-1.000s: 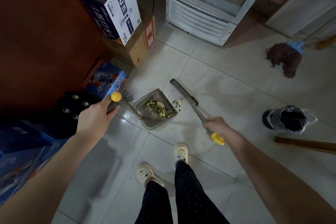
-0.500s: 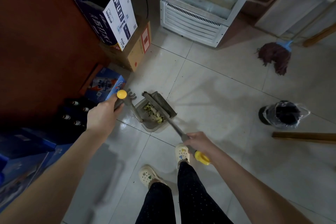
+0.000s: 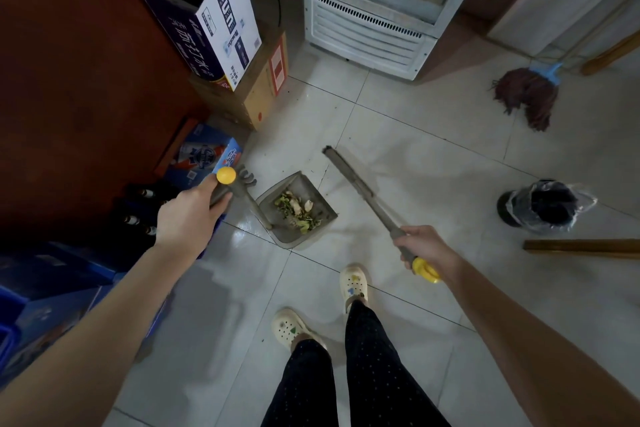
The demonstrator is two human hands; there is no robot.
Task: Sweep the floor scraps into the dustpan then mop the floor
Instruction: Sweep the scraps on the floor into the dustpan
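Broom (image 3: 360, 189) swung out of dustpan (image 3: 325, 212), now right of it. Mop (image 3: 526, 97), bagged bin (image 3: 543, 206) well right; cartons (image 3: 221, 21) left. We see left hand (image 3: 188, 217) gripping dustpan handle, right hand (image 3: 424, 246) gripping broom handle; scraps (image 3: 294, 210) in dustpan.

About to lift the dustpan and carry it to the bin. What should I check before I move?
1. Scraps inside the dustpan: ok, piled in the pan.
2. Left hand gripping the dustpan handle: ok.
3. Broom clear of the pan: ok, its head is apart from the pan, to the right, held by the right hand.
4. Floor at the pan's lip clean: cannot tell, a few specks too small to identify.
5. Bin ready: ok, bag-lined, mouth open, on the right.
6. Mop available for later: ok, its head rests on the floor at far right.
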